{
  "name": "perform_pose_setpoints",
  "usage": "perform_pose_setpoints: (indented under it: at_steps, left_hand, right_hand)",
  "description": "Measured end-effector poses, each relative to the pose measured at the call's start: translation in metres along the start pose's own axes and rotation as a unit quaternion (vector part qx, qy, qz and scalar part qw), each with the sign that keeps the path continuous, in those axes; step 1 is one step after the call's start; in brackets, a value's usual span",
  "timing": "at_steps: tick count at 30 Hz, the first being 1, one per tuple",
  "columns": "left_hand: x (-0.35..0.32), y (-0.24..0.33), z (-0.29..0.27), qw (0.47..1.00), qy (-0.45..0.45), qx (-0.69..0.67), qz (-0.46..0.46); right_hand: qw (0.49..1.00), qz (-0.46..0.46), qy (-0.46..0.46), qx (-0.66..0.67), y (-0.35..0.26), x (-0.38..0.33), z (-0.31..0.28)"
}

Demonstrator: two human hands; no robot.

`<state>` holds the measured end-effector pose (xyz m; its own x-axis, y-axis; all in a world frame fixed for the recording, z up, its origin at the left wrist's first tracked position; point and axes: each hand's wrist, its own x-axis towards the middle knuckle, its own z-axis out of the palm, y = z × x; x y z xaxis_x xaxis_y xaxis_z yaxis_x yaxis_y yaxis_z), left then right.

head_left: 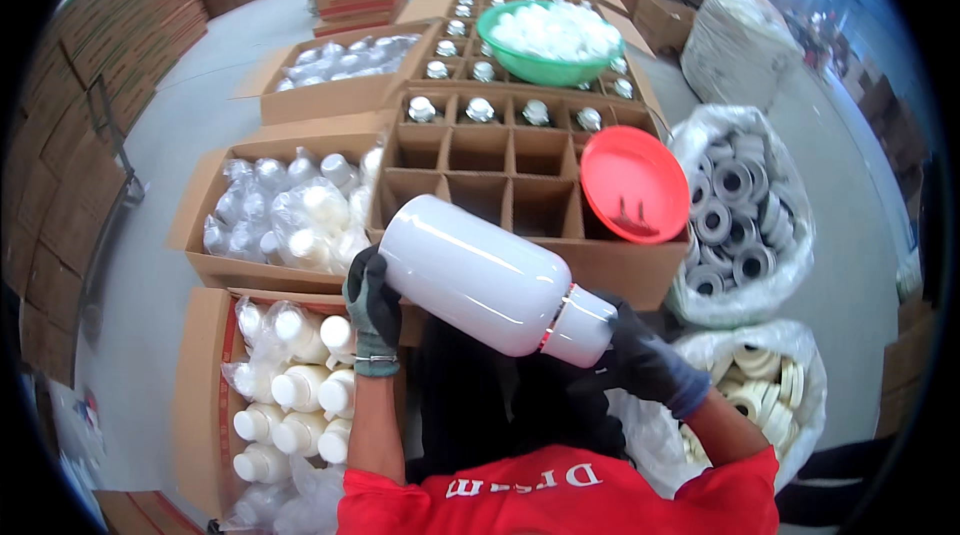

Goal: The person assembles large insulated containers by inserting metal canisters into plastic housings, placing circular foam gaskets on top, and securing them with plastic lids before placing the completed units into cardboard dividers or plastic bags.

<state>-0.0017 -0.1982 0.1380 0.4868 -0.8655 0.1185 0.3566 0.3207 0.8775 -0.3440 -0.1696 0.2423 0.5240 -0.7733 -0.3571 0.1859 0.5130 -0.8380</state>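
Large white bottle held aslant at the centre of the frame

The glossy bottle lies tilted in mid-air, its base toward the left and its capped end lower, toward the right. The left hand, gloved, grips the base end, with part of the fingers hidden behind it. The right hand, also gloved, has its fingers closed on the cap. A thin patterned band rings the bottle beside the cap.

Just beyond, a divided carton has silver-topped pieces in its far row of cells. A red basin rests on its right corner, with small dark pieces inside. At upper centre, a green basin is heaped with white pieces.

At right, one clear bag holds grey rings; another, lower down, holds cream rings. At lower left, an open carton contains white-capped bottles; above it, another carton holds plastic-wrapped containers.
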Motion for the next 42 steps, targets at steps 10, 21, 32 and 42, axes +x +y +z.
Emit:
perform_pose_setpoints:
  at_steps: [10,21,32,42]
  left_hand:
    - [0.008,-0.015,0.041,0.957,-0.128,0.261,0.023]
    - [0.036,-0.018,0.041,0.976,-0.213,0.045,-0.03]
    - [-0.043,-0.043,0.041,0.937,-0.326,0.122,-0.015]
    - [-0.004,-0.067,0.044,0.927,-0.374,0.003,-0.019]
  right_hand:
    - [0.482,-0.459,0.011,-0.746,-0.037,-0.023,-0.029]
    - [0.546,-0.361,0.201,-0.728,-0.093,0.044,-0.088]
    - [0.535,-0.426,0.076,-0.726,-0.128,0.302,-0.051]
    - [0.606,-0.199,0.061,-0.768,-0.077,0.578,0.049]
